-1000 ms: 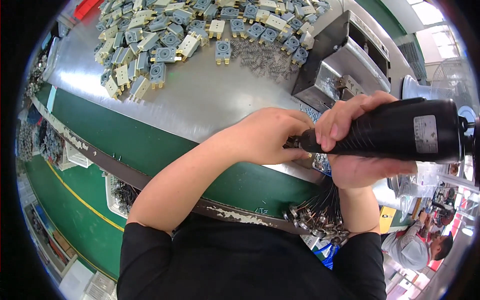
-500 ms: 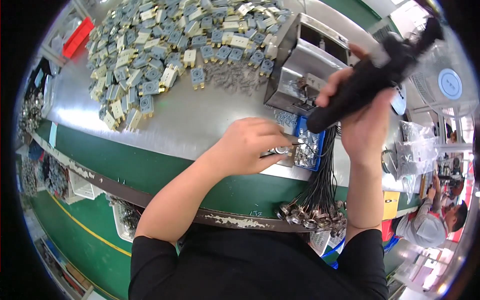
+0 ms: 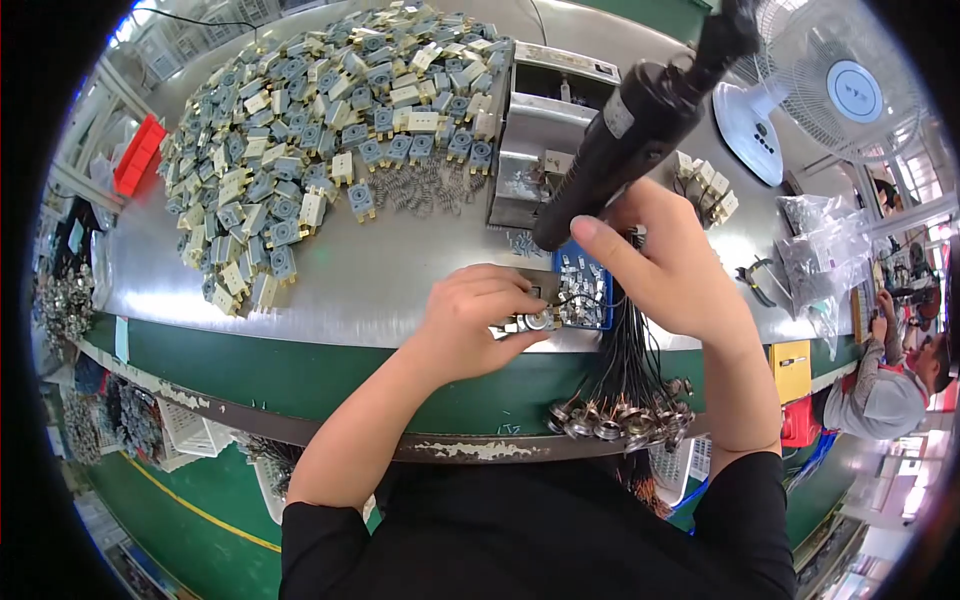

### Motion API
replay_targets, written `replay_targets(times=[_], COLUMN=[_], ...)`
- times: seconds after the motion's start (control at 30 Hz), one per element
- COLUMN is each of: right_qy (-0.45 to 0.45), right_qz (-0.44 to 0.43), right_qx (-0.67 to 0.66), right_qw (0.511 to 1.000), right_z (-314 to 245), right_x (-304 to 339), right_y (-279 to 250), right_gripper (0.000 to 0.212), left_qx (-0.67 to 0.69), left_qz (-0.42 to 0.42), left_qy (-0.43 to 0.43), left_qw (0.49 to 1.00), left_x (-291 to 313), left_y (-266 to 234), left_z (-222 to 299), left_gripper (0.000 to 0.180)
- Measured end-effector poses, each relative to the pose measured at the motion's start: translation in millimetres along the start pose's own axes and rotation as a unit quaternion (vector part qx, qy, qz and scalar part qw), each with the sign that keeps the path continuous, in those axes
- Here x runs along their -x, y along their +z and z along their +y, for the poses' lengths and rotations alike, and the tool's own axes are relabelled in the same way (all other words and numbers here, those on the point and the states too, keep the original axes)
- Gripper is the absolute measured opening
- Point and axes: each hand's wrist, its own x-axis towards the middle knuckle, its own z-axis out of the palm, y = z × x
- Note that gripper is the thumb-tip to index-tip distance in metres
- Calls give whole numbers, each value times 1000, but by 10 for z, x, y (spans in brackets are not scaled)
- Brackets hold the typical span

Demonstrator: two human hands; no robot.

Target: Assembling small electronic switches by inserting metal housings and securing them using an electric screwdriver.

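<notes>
The left hand holds a small metal part with a silvery round piece at the front of the shiny steel tabletop, just to the left of a shallow blue plastic tray with small silvery pieces in it. Its grip is pinching this part between thumb and fingers, probably so that it stays steady and its upper face is not covered.

The right hand is near the lower end of a black cylindrical power tool, which leans above the tray. The thumb of this grip stands apart; the fingers are partly hidden, so I cannot tell if they press on the tool.

Thin black cables lie over the front edge, their round metal ends gathered together, perhaps to avoid tangling. Farther back, the large heap of grey and cream blocks and the loose coil springs seem placed away from the hands, to leave working room.
</notes>
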Motion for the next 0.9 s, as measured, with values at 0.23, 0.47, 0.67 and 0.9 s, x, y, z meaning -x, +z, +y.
replay_targets(times=[0.23, 0.47, 0.67, 0.9], right_qy=[-147, -209, -247, -255], right_qz=[-112, -15, 64, 103], right_qx=[195, 216, 156, 225], right_qw=[963, 954, 954, 935], right_z=[334, 593, 729, 631], right_x=[355, 489, 557, 574], right_y=[247, 611, 592, 535], right_gripper=[40, 44, 46, 47], left_qx=[-28, -69, -96, -127], left_qz=[38, 118, 139, 139], left_qy=[69, 125, 161, 108], left_qw=[996, 983, 972, 976], left_x=[52, 32, -40, -73], left_y=[33, 27, 43, -11], left_z=[50, 134, 262, 409], left_gripper=[34, 41, 41, 47])
